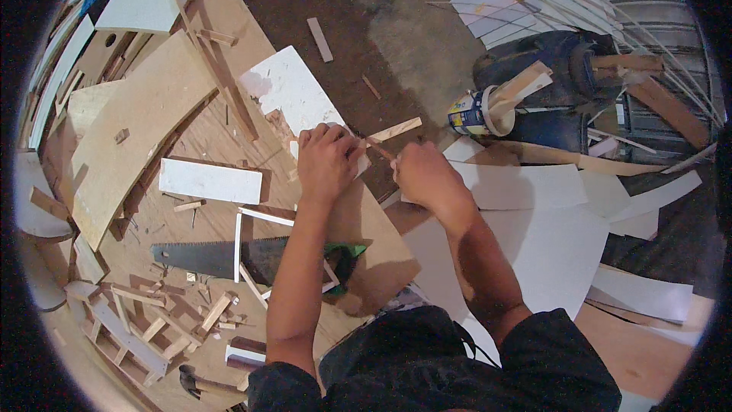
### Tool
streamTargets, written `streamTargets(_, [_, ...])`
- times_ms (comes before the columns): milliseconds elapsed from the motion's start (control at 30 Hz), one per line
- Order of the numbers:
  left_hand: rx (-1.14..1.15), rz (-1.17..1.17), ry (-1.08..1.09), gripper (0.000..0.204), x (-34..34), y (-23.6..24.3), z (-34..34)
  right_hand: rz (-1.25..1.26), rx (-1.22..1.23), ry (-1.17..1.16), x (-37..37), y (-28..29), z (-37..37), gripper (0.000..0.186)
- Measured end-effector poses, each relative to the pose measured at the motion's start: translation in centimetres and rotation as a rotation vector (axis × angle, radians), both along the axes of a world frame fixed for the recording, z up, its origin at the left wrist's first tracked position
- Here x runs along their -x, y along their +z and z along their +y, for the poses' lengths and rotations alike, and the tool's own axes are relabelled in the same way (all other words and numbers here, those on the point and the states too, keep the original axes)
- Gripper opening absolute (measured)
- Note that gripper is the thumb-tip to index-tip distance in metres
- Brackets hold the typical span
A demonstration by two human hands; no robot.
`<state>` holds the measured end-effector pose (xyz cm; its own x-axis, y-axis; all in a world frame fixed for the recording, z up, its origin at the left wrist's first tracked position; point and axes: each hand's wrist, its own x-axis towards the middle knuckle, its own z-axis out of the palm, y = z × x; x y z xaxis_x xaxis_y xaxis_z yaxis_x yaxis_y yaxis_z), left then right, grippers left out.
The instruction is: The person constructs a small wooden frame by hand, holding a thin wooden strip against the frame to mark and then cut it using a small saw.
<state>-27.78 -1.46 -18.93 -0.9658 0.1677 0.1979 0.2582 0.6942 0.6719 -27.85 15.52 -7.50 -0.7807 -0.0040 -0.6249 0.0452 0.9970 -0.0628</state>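
Slanting down-right from the left hand (328, 160) to the right hand (431, 175), slim brown piece (381, 150) sits by table's (374, 236) right edge, right clenched on near end, left palm-down, fingers curled, grip unclear.

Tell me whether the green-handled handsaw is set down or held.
Set down: the handsaw lies on the wooden board, a white strip crossing its blade, left hand and right hand both off it.

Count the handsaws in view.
1: the grey-bladed, green-handled metal handsaw, lying on the brown wooden board and passing beneath the bare left forearm; others could be hidden.
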Motion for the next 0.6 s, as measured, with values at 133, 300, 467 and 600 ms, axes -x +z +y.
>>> streamTargets(133, [-0.008,-0.015,0.003,0.013,0.0,-0.4,0.4,0.059,-0.026,-0.097,0.6,-0.3,-1.4,0.033])
streamTargets(300, [-0.017,0.066,0.003,0.014,0.1,-0.4,0.2,-0.031,-0.047,-0.093,0.4,2.6,-1.1,0.034])
streamTargets(467, [-0.026,0.078,-0.008,0.013,0.2,-0.4,0.1,0.000,-0.041,-0.081,1.1,2.7,-1.7,0.033])
streamTargets(600, [-0.038,0.051,0.002,0.013,-0.2,-0.2,0.5,0.045,-0.064,-0.043,-0.2,2.0,-0.7,0.033])
